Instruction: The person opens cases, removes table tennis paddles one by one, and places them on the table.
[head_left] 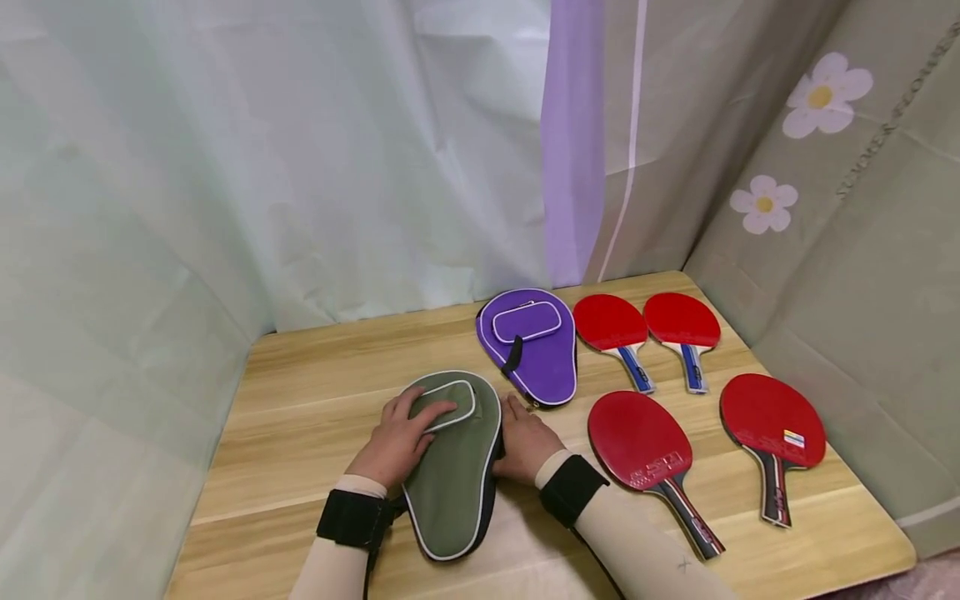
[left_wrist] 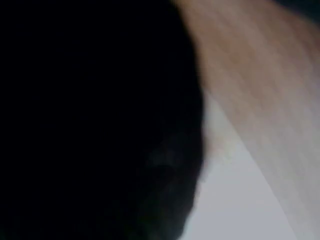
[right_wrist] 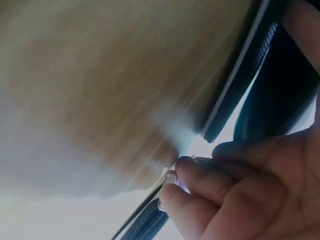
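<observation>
A green racket case [head_left: 450,492] with white piping lies on the table, wide end away from me. My left hand [head_left: 392,442] rests over its upper left side, fingers spread across the small front pocket [head_left: 457,404]. At the case's right edge lies my right hand [head_left: 525,442], its thumb by the dark zipped side. Just past its fingers is the narrow end of a purple racket case [head_left: 536,358]. The right wrist view shows bent fingers [right_wrist: 200,200] right at a metal zipper pull [right_wrist: 170,179]. Dark blur fills most of the left wrist view.
Two red table tennis bats with blue handles, one left [head_left: 609,323] and one right [head_left: 681,321], lie beyond two dark-handled ones, a left [head_left: 637,437] and a right [head_left: 772,421]. Curtains [head_left: 375,167] hang along the wooden table's [head_left: 300,417] back and sides.
</observation>
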